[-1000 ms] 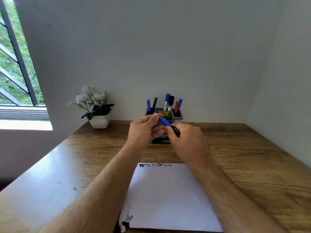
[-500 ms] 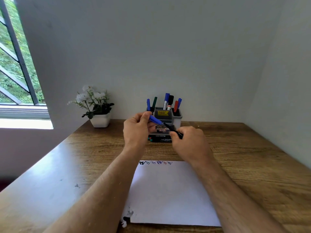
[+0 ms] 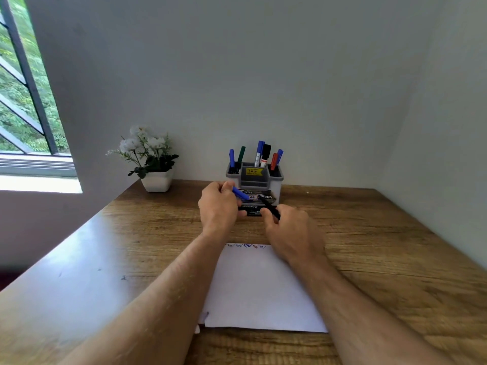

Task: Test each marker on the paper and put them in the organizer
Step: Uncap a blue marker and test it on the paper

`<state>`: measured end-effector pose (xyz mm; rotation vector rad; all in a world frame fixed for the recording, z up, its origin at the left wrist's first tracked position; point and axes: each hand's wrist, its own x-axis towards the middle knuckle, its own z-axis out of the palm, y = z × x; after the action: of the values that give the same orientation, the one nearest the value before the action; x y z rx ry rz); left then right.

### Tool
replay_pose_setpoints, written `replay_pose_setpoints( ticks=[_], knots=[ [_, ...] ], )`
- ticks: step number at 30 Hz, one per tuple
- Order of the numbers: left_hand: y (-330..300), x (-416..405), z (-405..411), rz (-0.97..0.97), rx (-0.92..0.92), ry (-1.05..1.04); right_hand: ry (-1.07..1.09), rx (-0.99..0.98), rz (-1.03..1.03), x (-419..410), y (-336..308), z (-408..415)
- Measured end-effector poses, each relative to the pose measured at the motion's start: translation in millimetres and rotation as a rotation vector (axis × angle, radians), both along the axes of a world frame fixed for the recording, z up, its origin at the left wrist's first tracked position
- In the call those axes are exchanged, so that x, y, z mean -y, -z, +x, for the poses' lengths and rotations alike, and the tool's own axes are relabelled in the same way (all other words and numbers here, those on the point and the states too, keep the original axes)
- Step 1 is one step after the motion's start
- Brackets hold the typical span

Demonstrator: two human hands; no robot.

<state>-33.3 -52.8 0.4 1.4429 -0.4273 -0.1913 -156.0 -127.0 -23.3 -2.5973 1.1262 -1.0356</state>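
Left hand (image 3: 218,204) pinches the blue plastic marker cap (image 3: 240,193) between thumb and curled fingers; right hand (image 3: 290,230) has its fingers wrapped round the black marker barrel (image 3: 270,208). Cap and barrel are apart, with a small gap between them, both held above the wooden desk (image 3: 369,233) just in front of the grey plastic desk organizer (image 3: 254,180). Barrel's long axis runs diagonally: lower end buried in the right fist, exposed tip end pointing up and left toward the cap. Cap lies roughly on the same line, up-left of the tip, so the two look close to coaxial. Tip colour is too small to make out. The white sheet of paper (image 3: 261,285) lies flat on the desk below and nearer the body, directly under the right forearm; a row of small coloured scribbles (image 3: 246,245) sits along its far edge. Judgement: marker is uncapped, so the test stroke comes next. Right hand is the one that matters and it's nearer the paper; the tip has to swing from pointing away to pointing down, landing beside the existing marks. Organizer already holds several upright markers (image 3: 259,154); a dark printed marker box (image 3: 259,204) lies against its front.
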Motion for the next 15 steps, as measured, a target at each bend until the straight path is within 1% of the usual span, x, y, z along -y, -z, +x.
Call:
replay_pose_setpoints(
  ticks=[5,10,13,15],
  knots=[
    [-6,9,10,-0.007,0.001,0.011,-0.067,0.035,0.003,6,-1,25],
    [12,16,14,0.022,-0.039,0.046,-0.047,0.176,0.031,15,0,36],
    [15,17,18,0.040,-0.066,0.046,-0.117,0.317,0.159,21,-3,32],
    [17,18,18,0.068,-0.087,0.053,-0.170,0.340,0.233,22,-9,28]
  ],
)
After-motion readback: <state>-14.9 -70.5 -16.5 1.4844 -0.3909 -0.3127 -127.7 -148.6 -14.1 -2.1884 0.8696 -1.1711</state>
